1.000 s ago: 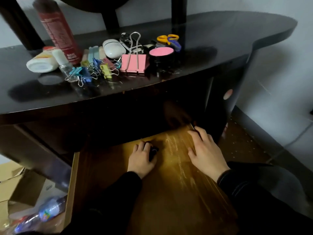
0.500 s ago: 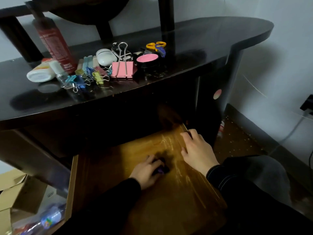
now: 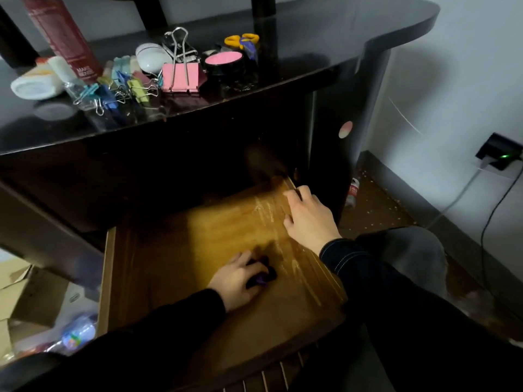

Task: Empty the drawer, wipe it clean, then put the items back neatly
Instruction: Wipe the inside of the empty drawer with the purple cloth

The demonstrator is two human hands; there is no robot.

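Drawer (image 3: 175,250) pulled out and bare inside, and the cleared items sit up on the desk top (image 3: 325,38): pink binder clip (image 3: 181,77), tape roll (image 3: 225,62), scissors (image 3: 242,41). Down on the floor of the drawer, the left hand (image 3: 236,280) has its fingers curled round a small dark wad with a purple edge, which I take to be the wiping cloth (image 3: 261,275), pressed flat to the wood near the middle. The right hand (image 3: 310,219) hooks its fingers over the drawer's right wall, further back, apparently steadying it. Here's what matters: pale streaks (image 3: 266,213) run front to back along that right side, their long axis pointing into the dark recess, and they lie just ahead and to the right of the cloth, between the two hands. The left hand carries the cloth and is nearer, so the likely stroke goes forward along those streaks, towards the right hand.
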